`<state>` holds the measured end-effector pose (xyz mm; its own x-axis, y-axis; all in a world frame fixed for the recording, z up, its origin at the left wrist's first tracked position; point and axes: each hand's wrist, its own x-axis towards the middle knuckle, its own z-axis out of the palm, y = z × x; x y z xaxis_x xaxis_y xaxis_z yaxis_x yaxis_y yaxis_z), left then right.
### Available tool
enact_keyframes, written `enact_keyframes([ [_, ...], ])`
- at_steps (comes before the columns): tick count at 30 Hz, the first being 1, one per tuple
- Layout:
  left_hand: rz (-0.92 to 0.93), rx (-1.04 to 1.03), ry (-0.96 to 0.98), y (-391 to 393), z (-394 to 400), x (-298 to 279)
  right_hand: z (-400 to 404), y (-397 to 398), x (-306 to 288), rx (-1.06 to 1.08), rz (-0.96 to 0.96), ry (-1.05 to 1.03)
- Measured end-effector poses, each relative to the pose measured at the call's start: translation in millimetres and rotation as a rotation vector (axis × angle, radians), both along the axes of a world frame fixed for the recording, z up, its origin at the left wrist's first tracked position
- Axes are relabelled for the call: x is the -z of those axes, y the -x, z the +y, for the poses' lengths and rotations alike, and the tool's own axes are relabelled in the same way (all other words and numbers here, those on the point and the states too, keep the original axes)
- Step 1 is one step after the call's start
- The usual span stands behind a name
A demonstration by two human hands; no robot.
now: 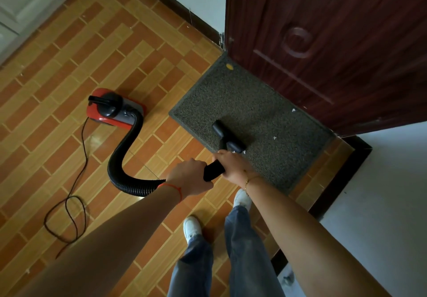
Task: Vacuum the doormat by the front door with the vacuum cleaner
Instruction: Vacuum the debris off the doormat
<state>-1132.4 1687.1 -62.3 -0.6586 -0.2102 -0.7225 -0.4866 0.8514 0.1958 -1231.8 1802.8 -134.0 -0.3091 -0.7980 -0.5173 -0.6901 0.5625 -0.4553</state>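
Observation:
A dark grey doormat point(251, 102) lies on the tiled floor against a dark red front door point(335, 42). The black floor nozzle point(227, 136) of the vacuum rests on the mat near its front edge. Both hands hold the black wand point(213, 170): my left hand point(190, 176) grips its lower end where the ribbed hose point(122, 158) joins, and my right hand point(232, 166) grips it higher, just behind the nozzle. The red and black vacuum body point(113, 108) stands on the floor to the left of the mat. Small white scraps point(293, 110) and a yellow speck point(229, 66) lie on the mat.
The black power cord point(69, 206) loops over the orange tiles at the left. My feet in white shoes point(191, 227) stand just before the mat. White walls with dark skirting point(342, 178) flank the door. A white cabinet point(25, 3) is at the top left.

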Motion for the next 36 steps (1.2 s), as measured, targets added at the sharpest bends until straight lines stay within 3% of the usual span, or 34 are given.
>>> enact_keyframes([
  [20,-0.017,0.048,0.018,-112.9,-23.6,16.2,-24.6,-118.3,3.8,0.038,0.049,-0.063],
  [36,0.006,-0.013,-0.028,-46.1,-0.5,37.1,-5.7,-48.1,27.5,0.029,0.107,-0.091],
])
